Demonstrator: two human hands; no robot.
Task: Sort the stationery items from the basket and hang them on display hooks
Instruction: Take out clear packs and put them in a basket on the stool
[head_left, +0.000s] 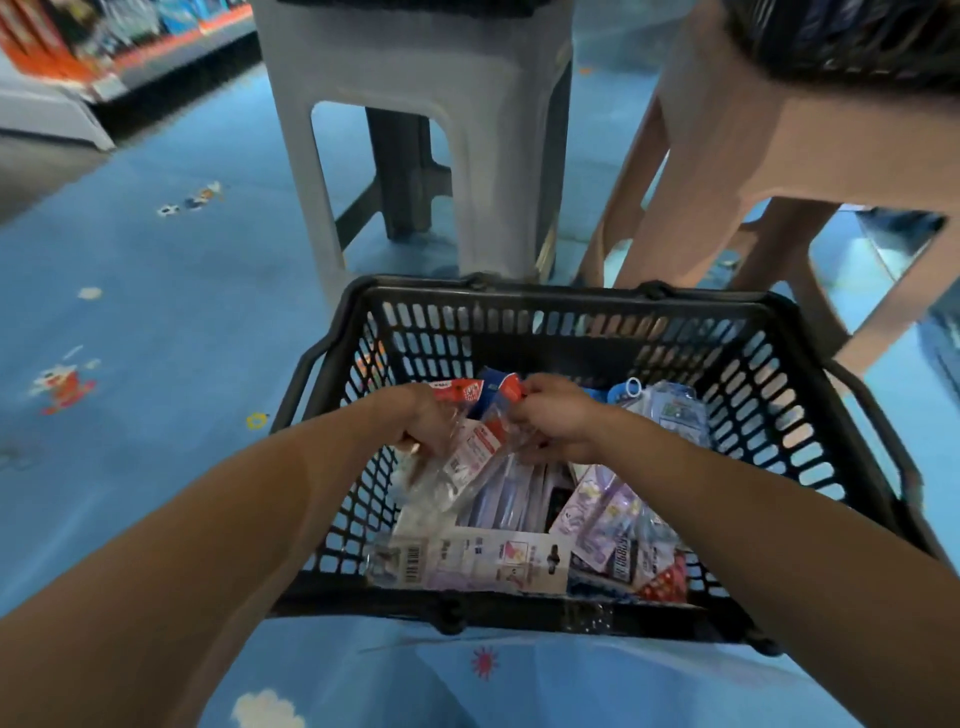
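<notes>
A black plastic basket (566, 306) stands on the blue floor, filled with several packaged stationery items. My left hand (421, 421) grips a clear packet with a red header card (457, 391) over the basket. My right hand (558, 418) pinches a second red-topped clear packet (506, 402) right beside it. Both packets hang down between my hands. Below lie a white barcode card (457, 564) and purple packets (602, 512). No display hooks are in view.
A grey plastic stool (415, 78) stands just behind the basket, and a beige stool (737, 145) stands to its right. A shop shelf with goods (104, 47) runs along the far left. The blue patterned floor (156, 312) stretches to the left.
</notes>
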